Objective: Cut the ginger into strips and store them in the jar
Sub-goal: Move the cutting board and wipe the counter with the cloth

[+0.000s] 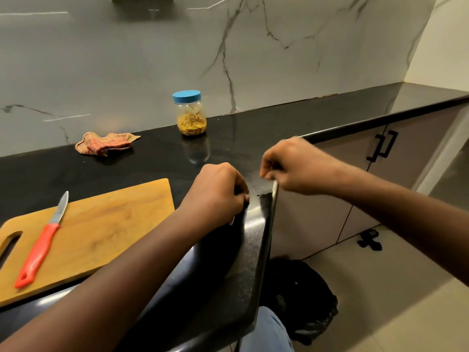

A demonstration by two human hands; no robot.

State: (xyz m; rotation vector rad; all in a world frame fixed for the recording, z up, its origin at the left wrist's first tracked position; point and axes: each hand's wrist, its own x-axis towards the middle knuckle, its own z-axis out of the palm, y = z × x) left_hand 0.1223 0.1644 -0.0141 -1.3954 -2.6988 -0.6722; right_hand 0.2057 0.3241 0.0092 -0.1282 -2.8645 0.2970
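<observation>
Blue-lidded clear jar [189,113] of ginger strips sits capped behind the wooden board [101,224]; both hands [218,191] [291,163], fingers curled narrow, maybe pinching scraps toward the desk [253,138] edge.

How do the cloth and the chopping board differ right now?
The cloth is crumpled, reddish and striped, lying far back near the wall; the chopping board is flat, rigid, plain wood, much larger and nearer. The board carries a knife; the cloth carries nothing. Both lie on the black counter.

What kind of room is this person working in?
Most likely a home kitchen: a black stone countertop against a marble-look wall, a wooden cutting board with a red-handled knife on it, and a blue-lidded jar of ginger strips.
</observation>
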